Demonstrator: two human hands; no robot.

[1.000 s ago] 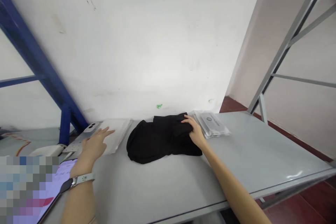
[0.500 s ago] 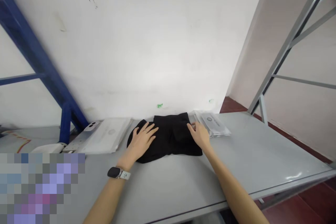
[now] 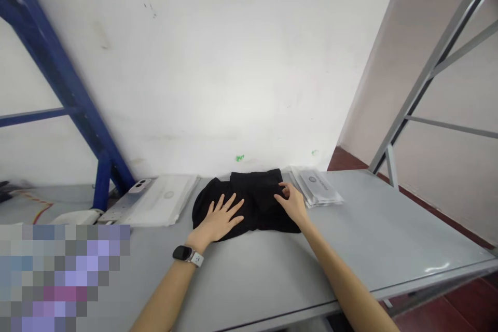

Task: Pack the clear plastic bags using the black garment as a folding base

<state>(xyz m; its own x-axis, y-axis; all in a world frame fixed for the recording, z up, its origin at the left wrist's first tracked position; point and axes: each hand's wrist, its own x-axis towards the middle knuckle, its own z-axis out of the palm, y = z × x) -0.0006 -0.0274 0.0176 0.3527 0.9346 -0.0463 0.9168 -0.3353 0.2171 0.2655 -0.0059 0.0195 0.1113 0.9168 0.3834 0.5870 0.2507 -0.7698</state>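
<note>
A black cloth garment (image 3: 260, 194), partly folded, lies on the grey table against the wall; its exact kind is not clear. My left hand (image 3: 221, 219) rests flat on its left part with the fingers spread. A smartwatch (image 3: 182, 253) is on that wrist and a ring on one finger. Over the garment's right edge is my right hand (image 3: 291, 202), its fingers curved, with a gap between thumb and forefinger and no cloth visibly held between them. Just beyond it lies a stack of clear printed plastic bags (image 3: 321, 187).
On the left, frosted plastic bags (image 3: 168, 194) lie beside a phone (image 3: 139, 185). A blue metal post (image 3: 73, 83) stands at the left, a grey metal frame (image 3: 412, 98) at the right. The white wall (image 3: 241, 62) borders the table's (image 3: 373, 218) back edge.
My left hand has slid slightly right and down over the garment, its fingers spreading more. My right hand's thumb and forefinger have moved a little. The view has shifted slightly.
</note>
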